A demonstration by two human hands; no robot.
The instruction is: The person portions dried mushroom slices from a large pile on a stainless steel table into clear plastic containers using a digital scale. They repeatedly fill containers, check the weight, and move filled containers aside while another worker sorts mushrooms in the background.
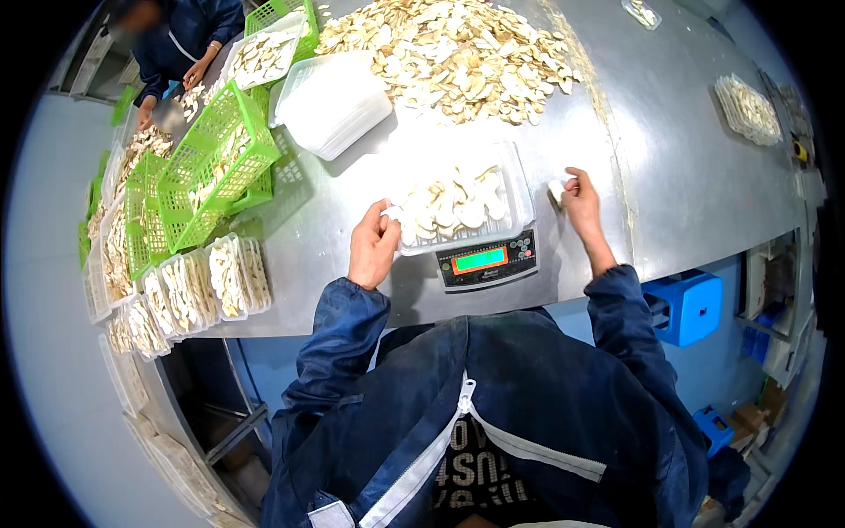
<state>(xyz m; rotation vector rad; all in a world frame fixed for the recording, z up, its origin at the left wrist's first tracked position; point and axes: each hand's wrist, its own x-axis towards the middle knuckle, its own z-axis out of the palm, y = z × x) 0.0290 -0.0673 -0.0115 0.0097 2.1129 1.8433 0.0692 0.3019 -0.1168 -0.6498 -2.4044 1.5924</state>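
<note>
A clear plastic tray (521,198) rests on a digital scale (488,261) with a lit green display, right in front of me. Pale sliced mushrooms (452,204) lie in a row inside it. At the tray's left edge, my left hand (373,247) pinches a whitish slice between thumb and fingers; the fingertips partly hide it. To the right of the tray, my right hand (582,206) is just above the metal table, with a small white mushroom slice (556,191) at its fingertips.
Beyond the scale lies a large heap of mushroom slices (462,59). Stacked empty trays (337,105) stand left of it, beside green plastic baskets (214,165). Filled trays (191,290) line the left front edge; another filled tray (747,109) sits far right. A co-worker (185,39) handles slices at upper left.
</note>
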